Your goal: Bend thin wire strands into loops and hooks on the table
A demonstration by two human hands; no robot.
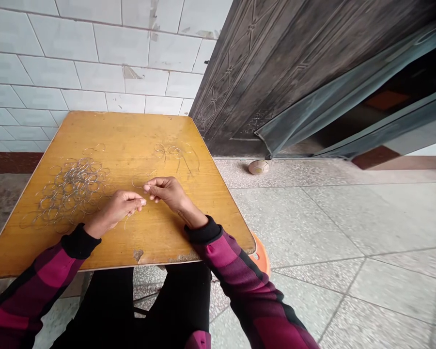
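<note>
Over the yellow wooden table (167, 232), my left hand (121, 206) and my right hand (165, 191) meet almost fingertip to fingertip. Both are closed in a pinch on a thin wire (137, 184), whose loop shows just left of my right fingertips. A straight wire end hangs below my left fingers. Left of my hands lies a tangled pile of looped wires (78, 182). A few separate bent wires (176, 152) rest beyond my right hand, near the table's far right. Fingertips hide the middle of the held wire.
A white tiled wall (123, 43) stands behind the table, with a dark carved door (240, 72) to its right. An orange stool (261, 254) shows beside the table's right corner. A small round bowl-like object (258, 167) lies on the tiled floor by the doorway.
</note>
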